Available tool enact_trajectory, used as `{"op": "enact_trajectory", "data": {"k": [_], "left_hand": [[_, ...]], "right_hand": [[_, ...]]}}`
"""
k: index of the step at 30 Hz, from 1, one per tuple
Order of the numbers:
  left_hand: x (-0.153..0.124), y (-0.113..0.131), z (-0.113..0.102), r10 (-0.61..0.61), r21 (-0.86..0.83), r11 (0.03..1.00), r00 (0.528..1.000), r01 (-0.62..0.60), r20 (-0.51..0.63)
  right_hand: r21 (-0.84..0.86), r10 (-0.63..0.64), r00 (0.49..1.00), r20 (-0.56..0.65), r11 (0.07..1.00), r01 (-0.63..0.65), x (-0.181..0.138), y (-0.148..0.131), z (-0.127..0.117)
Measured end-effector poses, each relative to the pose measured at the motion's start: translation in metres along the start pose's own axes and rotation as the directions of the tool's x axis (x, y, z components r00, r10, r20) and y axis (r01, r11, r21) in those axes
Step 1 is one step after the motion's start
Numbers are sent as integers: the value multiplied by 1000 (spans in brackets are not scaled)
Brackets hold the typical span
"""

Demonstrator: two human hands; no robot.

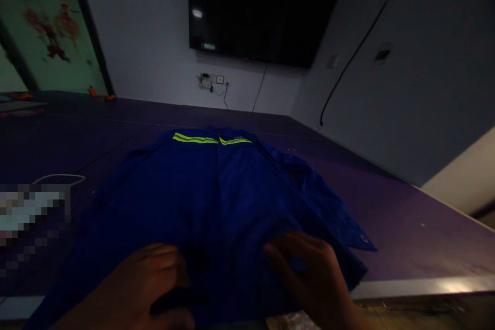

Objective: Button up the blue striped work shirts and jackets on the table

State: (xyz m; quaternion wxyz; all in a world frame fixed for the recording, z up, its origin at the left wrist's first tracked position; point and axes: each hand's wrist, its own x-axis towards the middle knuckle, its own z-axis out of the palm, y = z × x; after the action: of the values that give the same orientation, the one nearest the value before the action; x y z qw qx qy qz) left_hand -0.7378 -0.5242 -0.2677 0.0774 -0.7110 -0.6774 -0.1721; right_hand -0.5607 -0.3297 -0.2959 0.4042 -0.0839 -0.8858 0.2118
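Note:
A blue work jacket with yellow-green reflective stripes at its far end lies spread on a dark purple table. My left hand rests on the near part of the jacket with its fingers curled into the fabric. My right hand lies on the cloth a little to the right, fingers stretched and slightly spread. A sleeve trails off to the right toward the table edge.
A large dark screen hangs on the far wall above a socket with cables. A white cable lies at the left of the table. The table's pale front edge runs at the lower right.

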Motion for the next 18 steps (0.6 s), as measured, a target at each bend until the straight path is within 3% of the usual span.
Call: {"op": "enact_trajectory", "data": {"k": [4, 8, 10, 13, 15, 18], "left_hand": [[63, -15, -33, -167, 105, 981, 986, 165, 17], [155, -55, -39, -420, 272, 870, 907, 412, -29], [195, -82, -25, -573, 266, 781, 818, 565, -55], [232, -125, 10, -657, 239, 715, 748, 657, -90], [242, -153, 36, -673, 207, 703, 730, 681, -116], [247, -191, 68, -645, 104, 734, 736, 672, -207]], "right_hand": [[-132, 38, 977, 211, 991, -10, 80, 16, -11], [-210, 79, 943, 324, 978, -10, 172, 51, 21], [-227, 155, 927, 342, 971, -79, 211, 74, 49], [-124, 380, 867, 323, 925, -359, 252, 110, 94], [-42, 506, 821, 264, 857, -514, 268, 130, 122], [-34, 540, 815, 211, 837, -546, 278, 151, 157]]}}
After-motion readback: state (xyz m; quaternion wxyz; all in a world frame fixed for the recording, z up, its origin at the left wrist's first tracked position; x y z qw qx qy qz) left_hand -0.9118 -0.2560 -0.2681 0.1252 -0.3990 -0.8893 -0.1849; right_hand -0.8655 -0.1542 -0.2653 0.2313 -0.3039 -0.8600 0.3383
